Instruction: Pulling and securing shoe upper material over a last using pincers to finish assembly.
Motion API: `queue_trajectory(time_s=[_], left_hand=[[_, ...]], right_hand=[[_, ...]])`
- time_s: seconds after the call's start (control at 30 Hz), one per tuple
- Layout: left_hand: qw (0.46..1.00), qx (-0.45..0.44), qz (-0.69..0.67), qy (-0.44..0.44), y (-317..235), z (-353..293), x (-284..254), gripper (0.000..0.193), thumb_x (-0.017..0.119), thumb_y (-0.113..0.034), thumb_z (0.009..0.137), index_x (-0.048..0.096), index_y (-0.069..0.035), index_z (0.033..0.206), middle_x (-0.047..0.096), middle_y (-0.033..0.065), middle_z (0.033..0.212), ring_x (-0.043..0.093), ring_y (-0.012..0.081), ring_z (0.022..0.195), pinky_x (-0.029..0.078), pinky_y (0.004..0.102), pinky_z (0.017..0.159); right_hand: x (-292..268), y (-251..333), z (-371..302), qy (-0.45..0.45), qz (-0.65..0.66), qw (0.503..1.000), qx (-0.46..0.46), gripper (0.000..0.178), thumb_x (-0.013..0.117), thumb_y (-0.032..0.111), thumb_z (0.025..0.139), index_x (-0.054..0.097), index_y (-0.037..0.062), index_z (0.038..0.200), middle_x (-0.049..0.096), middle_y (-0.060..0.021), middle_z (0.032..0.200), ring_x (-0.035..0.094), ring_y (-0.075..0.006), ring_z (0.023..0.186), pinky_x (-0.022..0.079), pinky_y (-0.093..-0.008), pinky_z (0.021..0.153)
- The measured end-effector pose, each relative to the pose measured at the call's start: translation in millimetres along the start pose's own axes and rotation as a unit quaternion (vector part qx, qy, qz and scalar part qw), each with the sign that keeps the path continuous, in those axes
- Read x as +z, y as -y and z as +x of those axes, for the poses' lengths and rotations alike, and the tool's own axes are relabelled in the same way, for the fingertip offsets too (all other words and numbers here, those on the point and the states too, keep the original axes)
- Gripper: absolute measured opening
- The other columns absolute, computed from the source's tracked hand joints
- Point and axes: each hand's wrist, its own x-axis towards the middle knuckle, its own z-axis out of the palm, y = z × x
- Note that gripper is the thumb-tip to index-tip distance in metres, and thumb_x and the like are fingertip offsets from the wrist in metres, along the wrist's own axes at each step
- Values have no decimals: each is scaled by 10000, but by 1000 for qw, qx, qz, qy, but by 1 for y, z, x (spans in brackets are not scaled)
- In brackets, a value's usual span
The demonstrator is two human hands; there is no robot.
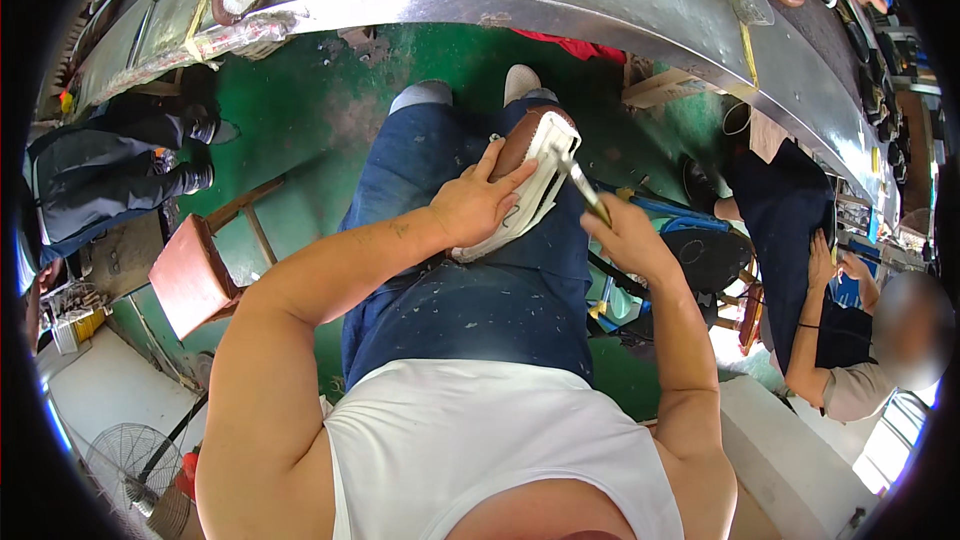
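Since the one-o'clock shoe (515, 147) looks light but stiff, I'd grip mid-side: left hand (474, 204) clasps it, right hand (630, 237) a tool (583, 183).

The shoe upper (517, 144) looks smooth leather, the tool (584, 186) glossy metal, the trousers (450, 290) matt cloth.

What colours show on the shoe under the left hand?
The shoe is brown and white, seen in the head view.
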Motion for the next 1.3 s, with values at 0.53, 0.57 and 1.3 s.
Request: queue_trajectory(time_s=[0.53, 0.57, 1.3], left_hand=[[938, -155, -305, -55, 19, -38, 39, 790, 603, -392, 969, 240, -27, 1569, 543, 293, 1390, 551, 383, 1292, 424, 376, 1079], [935, -148, -317, -57, 20, -38, 36, 778, 619, -366, 965, 253, -39, 1568, 544, 298, 1386, 551, 393, 1290, 421, 376, 1081], [969, 177, -144, -97, -67, 51, -162, 525, 860, -316, 698, 668, -12, 1081, 721, 165, 876, 695, 271, 738, 540, 376, 690]], right_hand=[[30, -11, 47, -213, -174, 937, -216, 346, 504, 337, 1012, 585, 22, 1130, 672, -247, 940, 643, -471, 848, 516, -526, 741], [29, -5, 41, -201, -154, 945, -207, 349, 504, 348, 1014, 586, 20, 1100, 667, -251, 956, 643, -469, 851, 514, -523, 748], [99, -73, 16, -283, 225, 908, -212, 297, 588, 176, 974, 568, -25, 1193, 656, -68, 967, 640, -156, 834, 514, -300, 784]])
